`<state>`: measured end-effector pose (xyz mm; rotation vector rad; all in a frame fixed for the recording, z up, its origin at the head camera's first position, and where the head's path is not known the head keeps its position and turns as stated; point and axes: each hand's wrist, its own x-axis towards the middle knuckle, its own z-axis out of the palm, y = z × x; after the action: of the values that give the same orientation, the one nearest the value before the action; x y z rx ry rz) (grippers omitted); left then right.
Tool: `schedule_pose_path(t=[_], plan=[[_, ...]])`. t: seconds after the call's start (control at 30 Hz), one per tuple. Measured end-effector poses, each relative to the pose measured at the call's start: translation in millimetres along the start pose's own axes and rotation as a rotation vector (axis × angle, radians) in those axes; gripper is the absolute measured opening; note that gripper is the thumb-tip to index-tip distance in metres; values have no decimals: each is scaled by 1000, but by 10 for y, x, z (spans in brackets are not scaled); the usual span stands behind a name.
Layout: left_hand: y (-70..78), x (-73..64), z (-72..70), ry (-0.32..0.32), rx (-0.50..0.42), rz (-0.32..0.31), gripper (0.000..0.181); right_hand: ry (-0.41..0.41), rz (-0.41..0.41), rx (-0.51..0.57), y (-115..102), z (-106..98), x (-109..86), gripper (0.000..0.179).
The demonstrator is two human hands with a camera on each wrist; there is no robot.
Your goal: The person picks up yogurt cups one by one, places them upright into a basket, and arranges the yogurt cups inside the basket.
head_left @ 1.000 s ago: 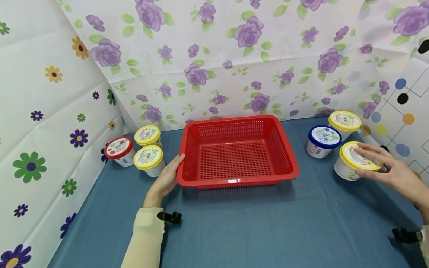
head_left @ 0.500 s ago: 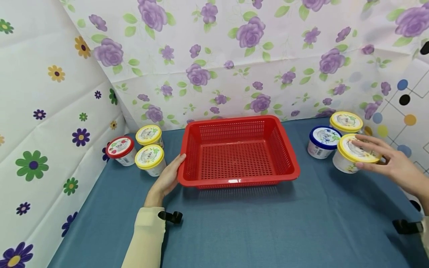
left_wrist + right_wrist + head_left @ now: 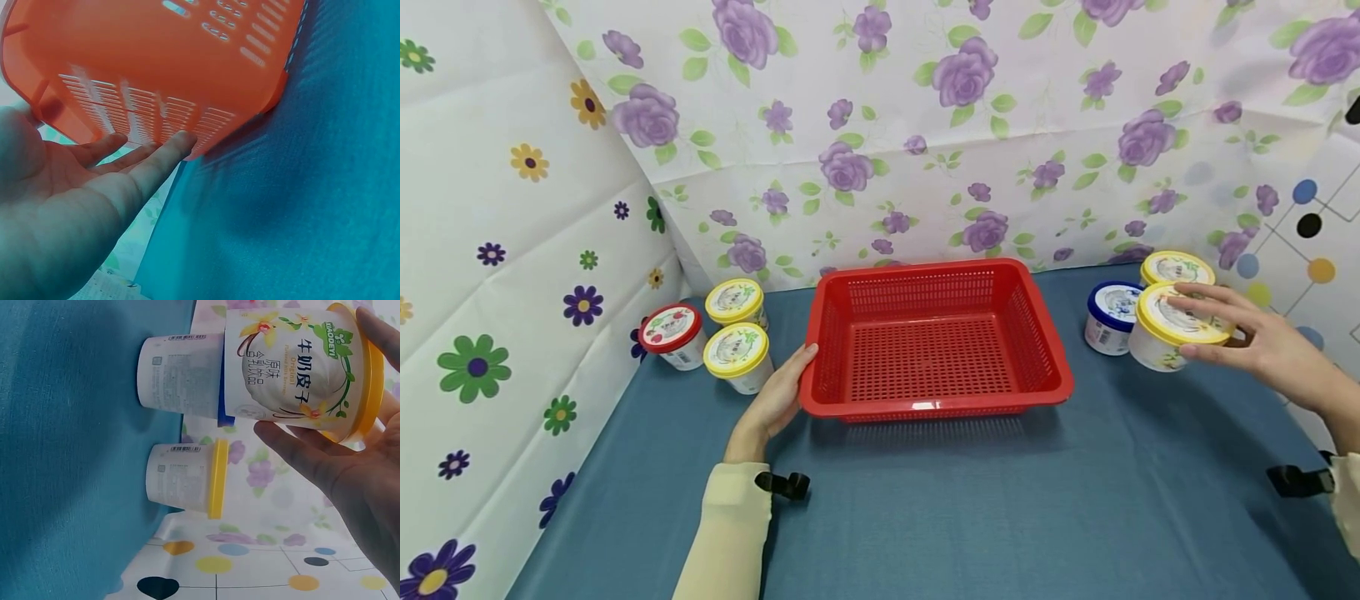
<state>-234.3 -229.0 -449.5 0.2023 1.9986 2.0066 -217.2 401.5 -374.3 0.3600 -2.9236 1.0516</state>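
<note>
My right hand grips a white tub with a yellow lid, fingers over the lid and thumb at its near side. In the right wrist view this tub is raised off the blue cloth and shows a vanilla flower print. Behind it stand a blue-lidded tub and another yellow-lidded tub. My left hand holds the left side of a red plastic basket, thumb at the rim. The left wrist view has its fingers lying along the slotted outer wall.
Left of the basket stand a red-lidded tub and two yellow-lidded tubs, one at the back and one in front. A blue cloth covers the table. Flowered sheets hang behind and at the sides.
My right hand has lifted the yellow-lidded tub off the cloth and brought it slightly left, so it now overlaps the blue-lidded tub. The left hand and basket have stayed in place.
</note>
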Motion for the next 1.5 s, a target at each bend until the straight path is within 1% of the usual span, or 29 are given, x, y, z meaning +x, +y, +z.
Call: schedule_pose_path(t=[0.13,0.37,0.57,0.7,1.07,1.3,1.43,1.5], plan=[[2,-1,4,-4,-3,1,61,-2,11,-11,-22,2,-7,69],[1,-1,2,0,3,3,62,4,-41,9,-49,-9,-29,67],[6,0,2,-1,-3,1,62,3,-44,16,-100,-23,-10,68],[11,-2,3,-2,-5,-2,61,-5,-60,14,-167,-40,35,68],[31,-7,5,-1,-9,-6,58,-8,-176,38,-283,-69,207,66],[23,4,3,2,-15,-6,58,-3,-162,37,-328,-71,253,66],[7,4,-7,2,-4,-1,59,-10,-168,23,-373,-94,307,66],[1,1,-12,0,1,2,60,-17,-156,25,-404,-105,344,65]])
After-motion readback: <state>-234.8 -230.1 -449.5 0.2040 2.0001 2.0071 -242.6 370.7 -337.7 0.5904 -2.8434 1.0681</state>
